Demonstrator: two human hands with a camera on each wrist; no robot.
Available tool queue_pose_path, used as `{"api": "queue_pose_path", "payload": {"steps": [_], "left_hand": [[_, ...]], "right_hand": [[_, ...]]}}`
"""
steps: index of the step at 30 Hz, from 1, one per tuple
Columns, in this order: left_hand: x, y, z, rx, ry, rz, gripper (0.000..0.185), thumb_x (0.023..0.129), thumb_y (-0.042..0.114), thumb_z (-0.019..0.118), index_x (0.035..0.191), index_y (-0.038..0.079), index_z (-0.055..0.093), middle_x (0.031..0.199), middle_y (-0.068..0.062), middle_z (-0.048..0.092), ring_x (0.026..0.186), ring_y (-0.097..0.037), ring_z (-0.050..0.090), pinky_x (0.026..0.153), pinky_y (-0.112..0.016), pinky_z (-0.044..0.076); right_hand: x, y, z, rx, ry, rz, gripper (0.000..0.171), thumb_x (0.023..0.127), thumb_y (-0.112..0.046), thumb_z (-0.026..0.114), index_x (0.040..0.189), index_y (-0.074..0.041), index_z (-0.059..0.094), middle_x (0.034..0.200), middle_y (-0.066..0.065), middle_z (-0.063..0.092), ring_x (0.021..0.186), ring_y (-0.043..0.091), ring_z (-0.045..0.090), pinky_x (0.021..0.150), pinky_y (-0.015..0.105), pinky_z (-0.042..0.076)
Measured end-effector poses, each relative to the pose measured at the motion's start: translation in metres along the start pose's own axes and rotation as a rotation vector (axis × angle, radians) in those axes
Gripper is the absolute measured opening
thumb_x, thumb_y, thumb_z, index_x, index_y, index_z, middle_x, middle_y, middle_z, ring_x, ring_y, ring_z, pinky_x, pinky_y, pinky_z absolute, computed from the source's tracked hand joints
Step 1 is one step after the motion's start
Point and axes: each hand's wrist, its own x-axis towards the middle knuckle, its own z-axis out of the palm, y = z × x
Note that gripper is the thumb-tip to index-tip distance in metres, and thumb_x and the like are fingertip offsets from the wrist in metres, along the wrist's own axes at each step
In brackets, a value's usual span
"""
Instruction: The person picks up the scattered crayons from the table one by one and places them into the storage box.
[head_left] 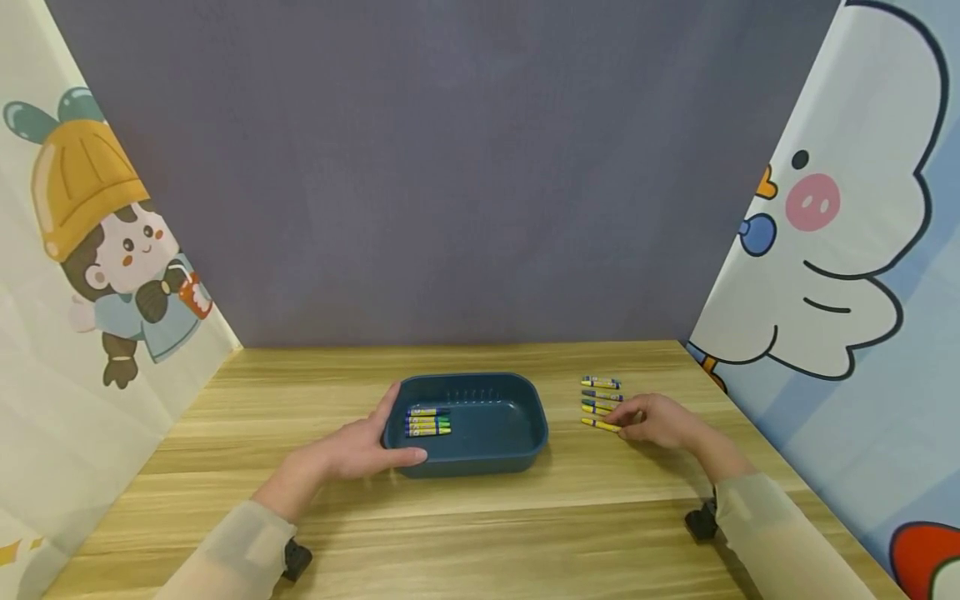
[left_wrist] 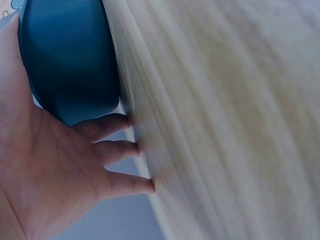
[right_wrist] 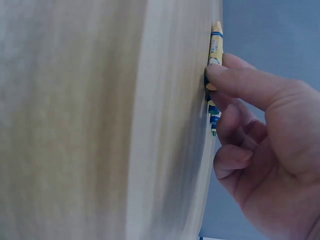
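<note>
Head view: shows a blue tray (head_left: 491,429) set flat on the wooden desk (head_left: 480,542), near the middle. Contains four crayons (head_left: 428,422), as far as can be counted, lying side by side close to its left end. Around this left end, spread wide: the left hand (head_left: 360,450), with thumb along the near rim and index finger at the far left corner.

Left wrist view: shows the same hand from the palm side, close against the tray's outer wall, with three fingers stretched straight and their tips touching the desk.

Back in the head view, to the right of the tray and apart from it: more crayons (head_left: 602,395), mostly yellow and blue, lying almost parallel in a loose column on the desk. Too close together at the far end for a sure count. At the near end of this column: a yellow crayon (head_left: 600,425), pinched narrowly near its right end by the right hand (head_left: 656,423).

Right wrist view: shows this crayon between thumb and index finger, with its pointed tip away from the hand, and the other fingers bent toward the palm. Cannot tell whether touching the desk or slightly raised. Just beside the pinch: ends of other crayons, partly covered.

Behind the desk: a grey screen (head_left: 450,167). On both arms: pale sleeves (head_left: 787,533).
</note>
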Motion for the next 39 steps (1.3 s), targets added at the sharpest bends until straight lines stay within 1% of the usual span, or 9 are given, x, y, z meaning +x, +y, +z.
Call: {"api": "queue_pose_path", "payload": {"steps": [2, 5, 9, 14, 19, 21, 31, 35, 39], "left_hand": [[0.000, -0.001, 0.000, -0.002, 0.002, 0.001, 0.133, 0.093, 0.077, 0.072, 0.176, 0.027, -0.018, 0.167, -0.035, 0.044, 0.148, -0.048, 0.055, 0.121, -0.065, 0.043], [0.000, -0.001, 0.000, -0.005, 0.000, -0.003, 0.132, 0.093, 0.078, 0.072, 0.176, 0.028, -0.019, 0.168, -0.034, 0.043, 0.147, -0.048, 0.056, 0.120, -0.065, 0.044], [0.000, 0.000, 0.000, -0.006, -0.010, -0.011, 0.132, 0.093, 0.079, 0.071, 0.175, 0.030, -0.020, 0.171, -0.033, 0.039, 0.145, -0.047, 0.059, 0.119, -0.065, 0.045], [0.000, 0.000, 0.000, -0.008, -0.011, -0.021, 0.132, 0.092, 0.079, 0.071, 0.175, 0.032, -0.019, 0.172, -0.033, 0.037, 0.137, -0.043, 0.065, 0.116, -0.064, 0.047], [0.000, 0.001, -0.001, -0.012, -0.019, -0.045, 0.132, 0.091, 0.080, 0.072, 0.175, 0.035, -0.020, 0.168, -0.034, 0.043, 0.101, -0.029, 0.076, 0.110, -0.061, 0.051], [0.000, 0.001, -0.001, -0.009, -0.020, -0.052, 0.132, 0.091, 0.080, 0.072, 0.175, 0.035, -0.020, 0.168, -0.034, 0.044, 0.095, -0.025, 0.075, 0.109, -0.061, 0.052], [0.000, 0.002, -0.001, -0.005, -0.006, -0.040, 0.133, 0.091, 0.079, 0.074, 0.176, 0.032, -0.017, 0.169, -0.035, 0.042, 0.114, -0.030, 0.072, 0.110, -0.060, 0.051], [0.001, 0.002, 0.000, -0.006, 0.001, -0.042, 0.134, 0.090, 0.079, 0.074, 0.176, 0.032, -0.016, 0.171, -0.033, 0.039, 0.123, -0.034, 0.070, 0.112, -0.060, 0.050], [0.002, 0.001, 0.000, -0.019, 0.007, -0.037, 0.133, 0.090, 0.077, 0.076, 0.177, 0.031, -0.015, 0.171, -0.030, 0.041, 0.119, -0.032, 0.068, 0.107, -0.057, 0.052]], "right_hand": [[0.000, 0.000, 0.001, 0.006, 0.004, 0.014, 0.021, 0.098, -0.014, 0.081, 0.119, -0.016, 0.085, 0.134, 0.015, 0.077, 0.116, 0.033, 0.071, 0.086, 0.034, 0.056], [0.002, -0.003, 0.003, 0.038, 0.015, 0.024, 0.022, 0.100, -0.015, 0.080, 0.121, -0.017, 0.085, 0.121, 0.009, 0.079, 0.092, 0.015, 0.066, 0.074, 0.029, 0.052], [0.006, -0.010, 0.002, 0.065, 0.035, 0.018, 0.025, 0.104, -0.016, 0.074, 0.127, -0.017, 0.083, 0.108, 0.002, 0.077, 0.077, 0.011, 0.058, 0.067, 0.029, 0.050], [0.011, -0.036, -0.004, 0.104, 0.058, 0.006, 0.028, 0.107, -0.022, 0.072, 0.133, -0.019, 0.080, 0.116, 0.006, 0.077, 0.082, 0.017, 0.062, 0.068, 0.030, 0.053], [0.020, -0.068, -0.006, 0.144, 0.057, -0.019, 0.030, 0.107, -0.029, 0.074, 0.135, -0.021, 0.080, 0.116, 0.005, 0.077, 0.074, 0.016, 0.058, 0.063, 0.030, 0.049], [0.026, -0.080, -0.005, 0.145, 0.049, -0.045, 0.028, 0.106, -0.029, 0.075, 0.133, -0.023, 0.081, 0.115, 0.004, 0.078, 0.072, 0.013, 0.055, 0.062, 0.029, 0.048], [0.056, -0.128, 0.014, 0.197, -0.047, -0.164, 0.027, 0.109, -0.024, 0.071, 0.134, -0.025, 0.080, 0.121, 0.008, 0.079, 0.065, 0.012, 0.047, 0.063, 0.030, 0.045], [0.069, -0.144, 0.027, 0.227, -0.089, -0.198, 0.028, 0.109, -0.024, 0.070, 0.136, -0.021, 0.079, 0.127, 0.008, 0.080, 0.079, 0.006, 0.062, 0.071, 0.029, 0.052], [0.083, -0.157, 0.041, 0.243, -0.118, -0.232, 0.029, 0.110, -0.022, 0.068, 0.137, -0.020, 0.079, 0.129, 0.011, 0.079, 0.082, 0.005, 0.063, 0.073, 0.029, 0.052]]}}
